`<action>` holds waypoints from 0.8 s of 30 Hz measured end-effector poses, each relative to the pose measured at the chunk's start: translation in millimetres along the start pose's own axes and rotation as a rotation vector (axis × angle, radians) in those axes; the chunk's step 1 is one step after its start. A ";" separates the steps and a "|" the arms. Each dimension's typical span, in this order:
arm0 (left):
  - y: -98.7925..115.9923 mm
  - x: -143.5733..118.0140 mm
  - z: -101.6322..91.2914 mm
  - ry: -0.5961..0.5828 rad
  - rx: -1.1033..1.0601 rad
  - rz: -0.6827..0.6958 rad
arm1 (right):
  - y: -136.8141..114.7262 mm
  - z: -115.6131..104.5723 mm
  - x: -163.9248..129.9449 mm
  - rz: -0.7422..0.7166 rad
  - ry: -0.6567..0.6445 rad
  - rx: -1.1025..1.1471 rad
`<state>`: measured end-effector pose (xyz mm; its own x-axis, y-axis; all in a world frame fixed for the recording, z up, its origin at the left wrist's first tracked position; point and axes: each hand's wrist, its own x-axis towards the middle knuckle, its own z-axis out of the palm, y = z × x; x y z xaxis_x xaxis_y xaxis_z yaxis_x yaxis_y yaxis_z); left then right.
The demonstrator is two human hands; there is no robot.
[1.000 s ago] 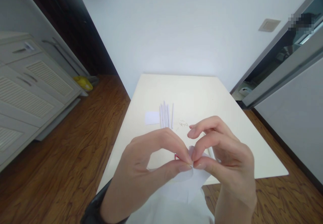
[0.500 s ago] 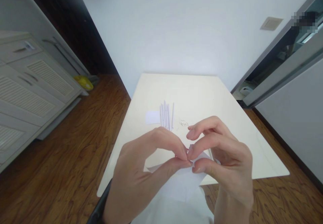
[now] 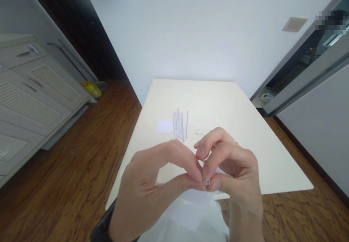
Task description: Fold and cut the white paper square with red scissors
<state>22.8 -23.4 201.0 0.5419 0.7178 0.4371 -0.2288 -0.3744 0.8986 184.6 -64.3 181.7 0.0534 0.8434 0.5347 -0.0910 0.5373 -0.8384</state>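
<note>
Head view looks down on two bare hands raised close to the camera, above the near edge of a cream worktop [image 3: 245, 115]. The left hand [image 3: 152, 187] and the right hand [image 3: 234, 176] meet fingertip to fingertip; thumb and forefinger of each are pinched shut on a small piece of white paper [image 3: 207, 181]. Only a tiny, crumpled or tightly rolled bit of the paper shows between the fingers [image 3: 196, 169], pale and slightly shiny; most of it is hidden by the fingertips, so its full shape cannot be told. More white paper appears just under the hands, thin and partly see-through, though whether it belongs to the pinched piece is unclear. A small spot of red [image 3: 200, 159] shows between the right forefinger and the left fingertips; what it is cannot be told.

Farther back on the worktop lies a row of thin white paper sticks [image 3: 180, 125], set side by side and pointing away from the person. Just to their left lies a small white paper square [image 3: 164, 126], flat. To the right of the sticks sits a small tangle of pale scraps [image 3: 199, 132], too small to make out. A dark sleeve [image 3: 102, 229] covers the left wrist.
</note>
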 end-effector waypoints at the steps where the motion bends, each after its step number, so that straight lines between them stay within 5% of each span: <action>1: -0.1 0.4 0.0 0.002 0.001 -0.003 | 1.0 0.5 -0.2 0.002 0.004 0.015; 24: -1.5 4.9 0.9 0.014 0.008 0.005 | 4.7 3.9 0.6 -0.022 0.031 0.076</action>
<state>26.5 -19.8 201.8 0.5294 0.7242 0.4418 -0.2248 -0.3824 0.8962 180.3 -61.2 178.5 0.0870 0.8320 0.5480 -0.1648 0.5545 -0.8157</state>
